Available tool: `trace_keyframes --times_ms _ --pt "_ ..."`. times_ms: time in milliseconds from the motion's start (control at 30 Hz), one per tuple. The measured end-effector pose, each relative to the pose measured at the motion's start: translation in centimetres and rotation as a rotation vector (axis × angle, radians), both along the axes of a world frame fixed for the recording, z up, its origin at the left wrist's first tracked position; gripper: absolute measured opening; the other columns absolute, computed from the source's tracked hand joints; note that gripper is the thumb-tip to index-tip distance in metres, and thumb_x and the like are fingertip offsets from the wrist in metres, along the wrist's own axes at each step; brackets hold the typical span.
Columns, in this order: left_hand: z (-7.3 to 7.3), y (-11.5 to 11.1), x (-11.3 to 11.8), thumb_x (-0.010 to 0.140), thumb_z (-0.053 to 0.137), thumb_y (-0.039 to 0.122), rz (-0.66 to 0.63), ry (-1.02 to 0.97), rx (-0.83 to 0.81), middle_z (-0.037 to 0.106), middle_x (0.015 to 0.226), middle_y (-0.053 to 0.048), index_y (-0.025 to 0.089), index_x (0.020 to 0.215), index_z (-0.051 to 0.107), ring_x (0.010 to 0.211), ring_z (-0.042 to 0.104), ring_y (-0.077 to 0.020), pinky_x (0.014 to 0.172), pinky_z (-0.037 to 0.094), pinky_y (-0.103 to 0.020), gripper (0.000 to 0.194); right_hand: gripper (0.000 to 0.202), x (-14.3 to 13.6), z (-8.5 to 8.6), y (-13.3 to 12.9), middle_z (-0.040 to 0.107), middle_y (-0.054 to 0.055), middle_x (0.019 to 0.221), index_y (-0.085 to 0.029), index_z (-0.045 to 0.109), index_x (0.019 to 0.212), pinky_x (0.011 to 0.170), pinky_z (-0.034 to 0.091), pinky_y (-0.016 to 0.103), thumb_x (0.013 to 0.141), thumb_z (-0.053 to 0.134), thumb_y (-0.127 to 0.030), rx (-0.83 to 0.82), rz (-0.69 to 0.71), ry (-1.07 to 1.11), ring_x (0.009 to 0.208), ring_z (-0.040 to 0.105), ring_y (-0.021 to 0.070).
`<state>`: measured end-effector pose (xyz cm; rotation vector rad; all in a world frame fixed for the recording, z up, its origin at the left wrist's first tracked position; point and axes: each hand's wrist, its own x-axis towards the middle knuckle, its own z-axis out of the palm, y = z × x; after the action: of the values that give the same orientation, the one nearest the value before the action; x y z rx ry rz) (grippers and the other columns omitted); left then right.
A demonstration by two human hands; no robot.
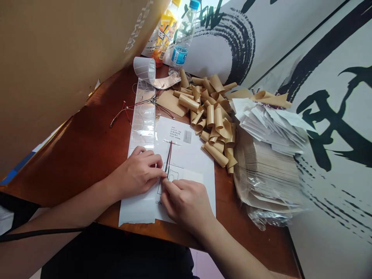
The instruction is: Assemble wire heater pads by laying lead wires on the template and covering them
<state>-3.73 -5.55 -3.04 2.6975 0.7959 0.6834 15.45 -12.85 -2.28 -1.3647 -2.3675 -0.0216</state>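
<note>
A thin red-and-black wire (169,155) lies on a printed white sheet (188,155), its upper end at a short clear strip. At the wire's lower end my two hands meet. My left hand (142,170) rests with curled fingers over the sheet and the label strip, one fingertip by the wire. My right hand (186,199) is closed, with thumb and index finger pinched at the wire's lower end; the exact grip is hidden. Under my left hand runs a strip of clear labels (142,131), rolled up at its far end.
Rolled brown paper pieces (210,112) pile up behind the sheet. On the right stand stacked paper envelopes (270,166) in clear plastic. Loose wires (124,110) lie at the left. An orange drink bottle (164,37) and a clear bottle (180,50) stand at the back, beside a large cardboard box (66,50).
</note>
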Motion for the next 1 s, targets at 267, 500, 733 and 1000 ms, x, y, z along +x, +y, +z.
trace_keyframes --times_ms 267,500,733,1000 --pt "0.1 -0.1 0.2 0.091 0.049 0.011 0.032 -0.011 -0.014 0.064 0.093 -0.002 0.024 0.093 0.074 0.085 0.054 -0.0166 0.084 0.031 -0.037 0.027 0.022 -0.1 0.1 0.1 0.057 -0.003 0.054 -0.015 0.071 0.085 0.051 0.027 0.028 0.088 0.050 -0.016 0.036 0.023 0.002 0.047 0.045 0.0108" --pt "1.0 0.0 0.2 0.088 0.049 0.012 0.055 -0.021 -0.315 0.066 0.096 0.000 0.025 0.096 0.072 0.094 0.058 -0.0168 0.089 0.031 -0.037 0.028 0.022 0.1 0.0 0.0 0.058 -0.003 0.055 -0.014 0.073 0.092 0.052 0.027 0.028 0.088 0.052 -0.017 0.063 0.044 -0.018 0.048 0.045 0.0115" --pt "1.1 0.0 0.1 0.086 0.050 0.011 0.053 -0.045 -0.361 0.067 0.094 0.002 0.025 0.092 0.073 0.094 0.059 -0.0161 0.090 0.030 -0.037 0.028 0.026 0.3 0.5 0.3 0.049 -0.004 0.050 -0.018 0.065 0.066 0.052 0.024 0.027 0.088 0.051 -0.017 0.036 -0.018 0.070 0.047 0.040 0.0096" --pt "1.3 0.1 0.1 0.088 0.049 0.011 0.057 -0.061 -0.354 0.066 0.095 0.001 0.023 0.095 0.071 0.096 0.060 -0.0160 0.090 0.031 -0.036 0.026 0.023 0.5 0.4 0.2 0.051 -0.004 0.051 -0.019 0.069 0.072 0.052 0.022 0.026 0.087 0.051 -0.017 -0.050 -0.053 0.095 0.048 0.041 0.0098"
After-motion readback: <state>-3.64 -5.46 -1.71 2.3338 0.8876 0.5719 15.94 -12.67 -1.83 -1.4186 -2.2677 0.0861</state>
